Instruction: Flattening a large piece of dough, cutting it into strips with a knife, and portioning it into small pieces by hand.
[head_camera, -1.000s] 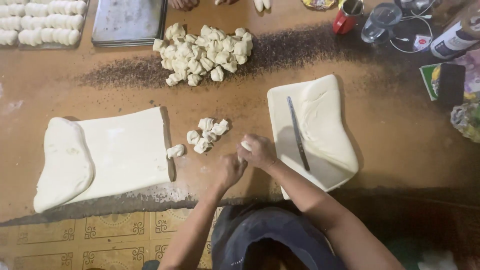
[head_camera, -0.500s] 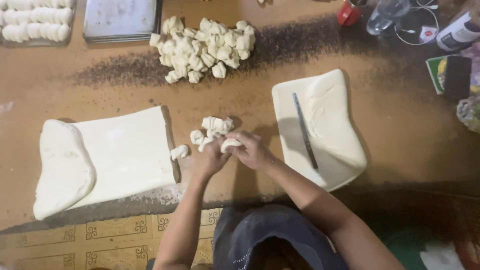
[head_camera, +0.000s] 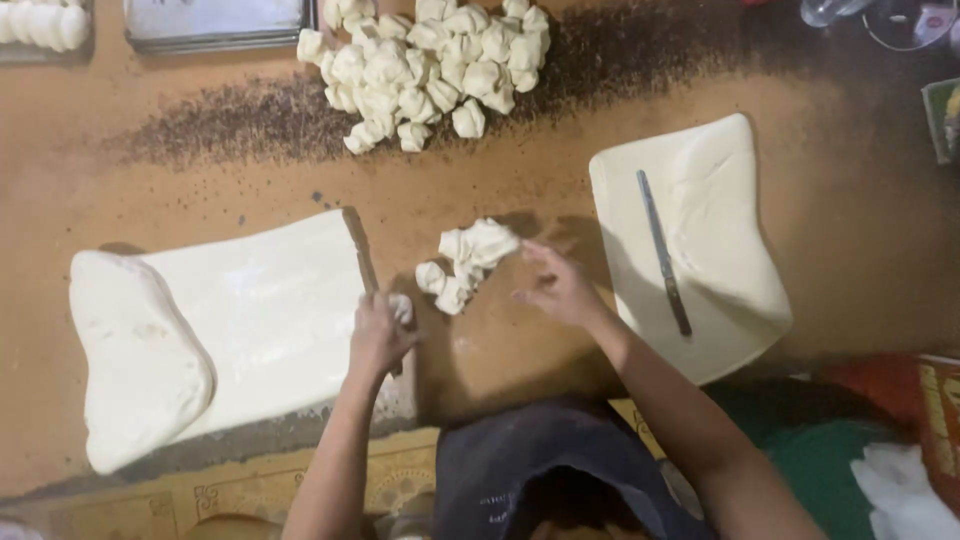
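My left hand (head_camera: 378, 335) rests at the right edge of the large flat dough sheet (head_camera: 240, 330), closing on a small dough piece (head_camera: 402, 306) beside a thin stick (head_camera: 358, 250). My right hand (head_camera: 556, 287) hovers with fingers apart just right of a small cluster of cut dough pieces (head_camera: 466, 262) on the brown table (head_camera: 500, 190). Nothing is in the right hand.
A big heap of shaped dough pieces (head_camera: 430, 65) lies at the far middle. A second dough slab (head_camera: 700, 240) with a long knife (head_camera: 663, 252) on it sits to the right. A metal tray (head_camera: 215, 20) and a tray of dough rolls (head_camera: 40, 25) stand at the far left.
The hands have parted. My left hand moved left to the dough sheet's edge and a small piece; my right hand let a piece go onto the small cluster and opened.
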